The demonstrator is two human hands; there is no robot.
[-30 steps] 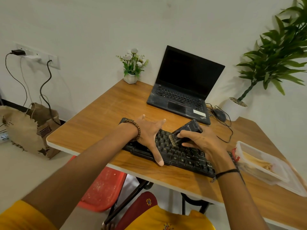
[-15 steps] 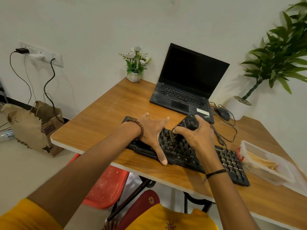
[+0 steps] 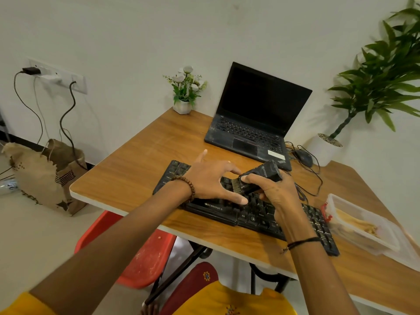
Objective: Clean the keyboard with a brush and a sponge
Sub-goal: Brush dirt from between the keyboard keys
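Black plastic full-size keyboard (image 3: pixel 254 218) — lies flat along the near edge of the wooden bench (image 3: pixel 136 173), slightly askew. Judged light, with a rigid shell; the keycaps would likely pop if levered. Best steadied by pressing flat on the casing rather than pinching.

Left grip (image 3: pixel 209 178): fingers spread straight, resting on the keyboard's left half.

Right grip (image 3: pixel 275 189): curled round the stubby black-handled brush (image 3: pixel 261 177), tan bristles down on the middle keys. Bristles look soft; the handle is short — hold it close to the bristles.

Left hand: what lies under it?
The black keyboard, on the table. The left hand rests spread on it, covering the keys beneath; the brush touches keys beside it.
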